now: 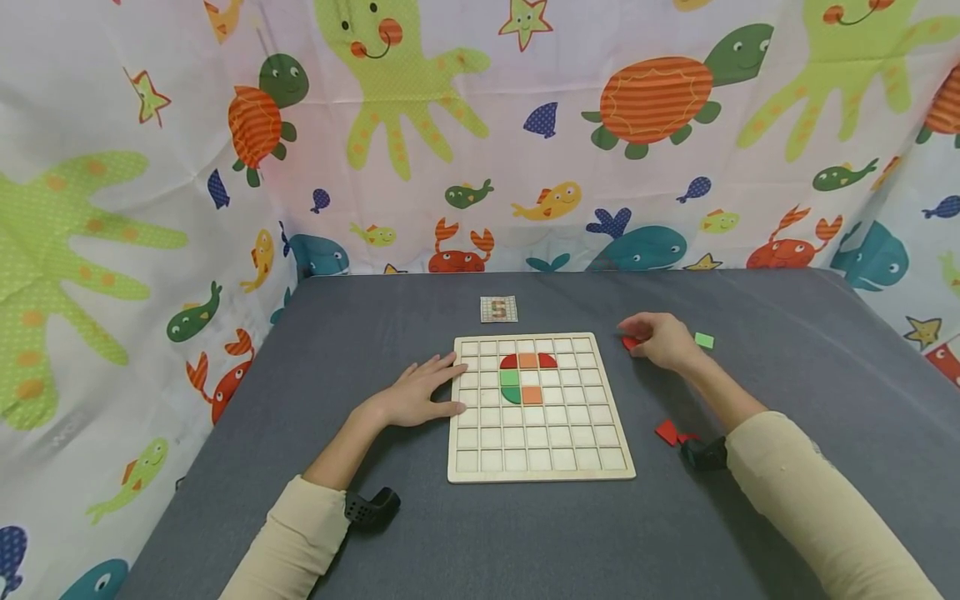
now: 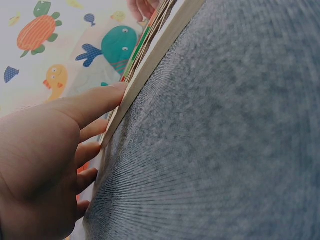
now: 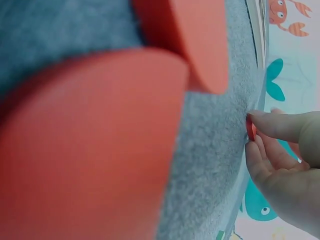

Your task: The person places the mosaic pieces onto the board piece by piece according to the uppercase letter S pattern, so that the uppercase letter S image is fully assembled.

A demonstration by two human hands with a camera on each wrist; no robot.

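Note:
A pale wooden grid board [image 1: 540, 462] lies flat on the grey cloth. Red, orange and green tiles fill several cells in its upper middle, among them an orange square [image 1: 532, 395] and a green square [image 1: 509, 377]. My left hand [image 1: 416, 393] touches the board's left edge, fingers spread; the left wrist view shows thumb and fingertips against its side. Right of the board, my right hand [image 1: 660, 340] pinches a small red tile [image 3: 251, 128] between thumb and fingers at the cloth. Its full shape is hidden by the fingers.
Behind the board lies a small pattern card [image 1: 498, 309]. A light green square tile [image 1: 703, 340] sits beyond my right hand. Two loose red tiles [image 1: 666, 432] lie near my right wrist. A printed sea-animal curtain [image 1: 555, 242] stands along the back and sides.

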